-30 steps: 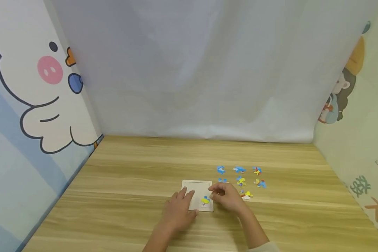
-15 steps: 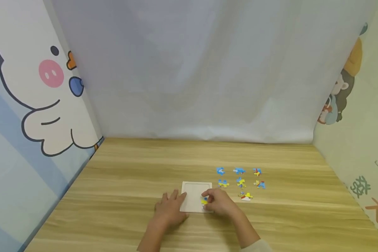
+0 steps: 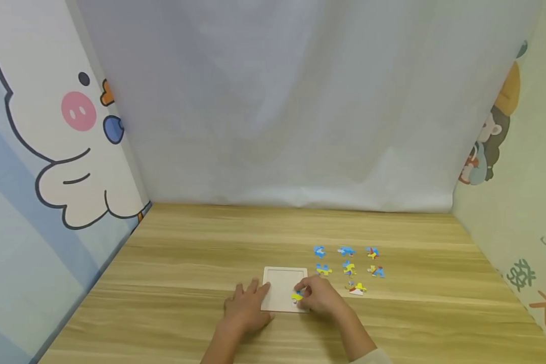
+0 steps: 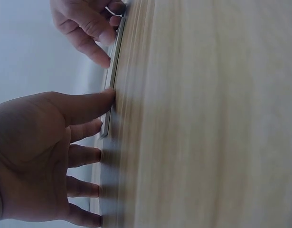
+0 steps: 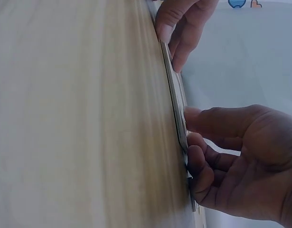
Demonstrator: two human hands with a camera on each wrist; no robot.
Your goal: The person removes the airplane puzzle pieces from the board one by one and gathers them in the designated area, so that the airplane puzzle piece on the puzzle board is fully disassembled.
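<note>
A small square wooden puzzle tray [image 3: 278, 290] lies flat near the front of the table. In its lower right corner sits a yellow, blue and white jigsaw puzzle piece [image 3: 296, 297], partly covered by fingers. My right hand [image 3: 320, 297] pinches this piece between thumb and index finger; in the right wrist view the other fingers of the right hand [image 5: 236, 164] are curled beside the tray edge. My left hand [image 3: 247, 306] rests with spread fingers at the tray's left edge. In the left wrist view, the thumb of the left hand [image 4: 46, 147] touches the tray's side.
Several loose puzzle pieces lie in rows right of the tray, among them a blue piece [image 3: 346, 251] and a yellow and white piece [image 3: 357, 288]. A pale curtain [image 3: 273, 111] hangs behind the wooden table [image 3: 186, 253]. Printed walls stand at both sides.
My right hand has moved left onto the piece in the tray's corner and now pinches it. My left hand has drawn back from over the tray to its left edge.
</note>
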